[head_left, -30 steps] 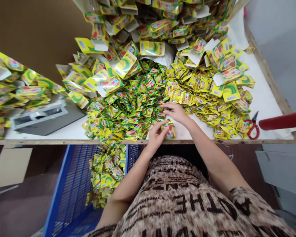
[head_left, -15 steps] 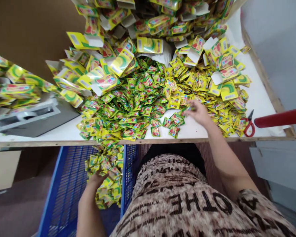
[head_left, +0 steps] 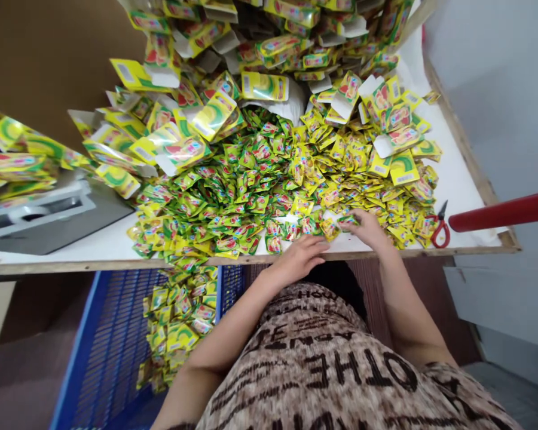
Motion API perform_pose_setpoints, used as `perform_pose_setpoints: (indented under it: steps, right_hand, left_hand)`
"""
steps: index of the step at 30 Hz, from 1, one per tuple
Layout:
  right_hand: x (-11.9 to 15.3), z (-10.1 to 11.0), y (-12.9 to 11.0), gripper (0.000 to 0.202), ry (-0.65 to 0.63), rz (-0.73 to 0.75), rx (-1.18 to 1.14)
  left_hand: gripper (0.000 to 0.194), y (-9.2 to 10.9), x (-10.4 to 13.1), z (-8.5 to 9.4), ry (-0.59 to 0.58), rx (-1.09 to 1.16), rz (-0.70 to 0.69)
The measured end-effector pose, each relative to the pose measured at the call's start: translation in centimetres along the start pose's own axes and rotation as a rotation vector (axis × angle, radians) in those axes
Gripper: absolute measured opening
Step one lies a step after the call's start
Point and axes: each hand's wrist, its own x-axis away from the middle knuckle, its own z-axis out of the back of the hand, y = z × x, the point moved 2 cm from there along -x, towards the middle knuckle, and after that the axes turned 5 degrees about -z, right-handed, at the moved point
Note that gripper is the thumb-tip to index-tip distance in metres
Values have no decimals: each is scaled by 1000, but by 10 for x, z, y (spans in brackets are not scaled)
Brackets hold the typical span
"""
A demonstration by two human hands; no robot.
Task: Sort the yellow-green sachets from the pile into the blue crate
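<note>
My left hand (head_left: pixel 302 255) is at the front edge of the white table, its fingers stretched over a few small green packets (head_left: pixel 308 226). To its right, my right hand (head_left: pixel 371 230) pinches one green packet (head_left: pixel 347 221) between thumb and fingertips, low over the tabletop. A yellow packet (head_left: pixel 329 227) lies between the two hands. Behind them spreads a heap of green packets (head_left: pixel 233 191) with red fruit pictures, and to the right a heap of yellow packets (head_left: pixel 354 158).
Open yellow cartons (head_left: pixel 215 113) pile up behind the heaps. Red-handled scissors (head_left: pixel 440 230) and a red bar (head_left: pixel 502 210) are at right. A grey box-like device (head_left: pixel 63 224) stands at left. Below the table, a blue crate (head_left: pixel 85 352) holds yellow packets (head_left: pixel 179 328).
My left hand has come up from the blue crate to the packets at the table's front edge. My right hand has moved slightly right and down, toward the edge. The view has shifted a little.
</note>
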Motion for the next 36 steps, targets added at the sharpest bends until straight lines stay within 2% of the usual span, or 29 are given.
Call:
perform_pose_setpoints:
  steps: [2,4,6,10,13,16,18,20,23,26,29,31,32,34,36]
  right_hand:
    - [5,17,4,38,108,-49,-132]
    - [7,24,-1,40,145,-77,-280]
    - [7,15,-9,43,103,-123,-424]
    - [10,-25,-16,48,33,-286,-521]
    - [13,-45,-13,43,66,-349,-294]
    - [20,-46,-18,38,145,-262,79]
    - [27,-44,-23,35,188,-196,256]
    - [37,-42,-25,35,231,-144,332]
    - [47,-37,-18,35,258,-85,386]
    - [44,-32,-4,31,224,-78,480]
    - [39,-33,0,28,135,-80,451]
    - [43,-35,-4,33,111,-61,383]
    - [47,-36,-6,36,112,-35,357]
    - [56,-39,-10,38,92,77,341]
    - [65,-43,-12,36,-3,246,359]
  left_hand:
    - [29,-14,-3,-3,-5,-138,49]
    - [27,-26,3,4,63,-234,146]
    - [25,-31,13,15,141,-271,219]
    - [22,-24,26,24,242,-225,265]
    - [20,-16,16,14,269,-122,263]
    - [19,-18,-10,-7,253,5,272]
    - [26,-24,-31,-24,241,47,313]
    - [31,-28,-50,-38,206,16,359]
    - [22,-31,-67,-52,101,-131,371]
    - [18,-28,-69,-59,11,-236,332]
    - [19,-21,-63,-58,-48,-265,329]
    - [21,-15,-57,-42,-19,-228,286]
    - [22,-13,-54,-26,41,-203,248]
    - [24,-15,-46,27,262,-202,180]
    - [23,-27,-33,101,563,-331,214]
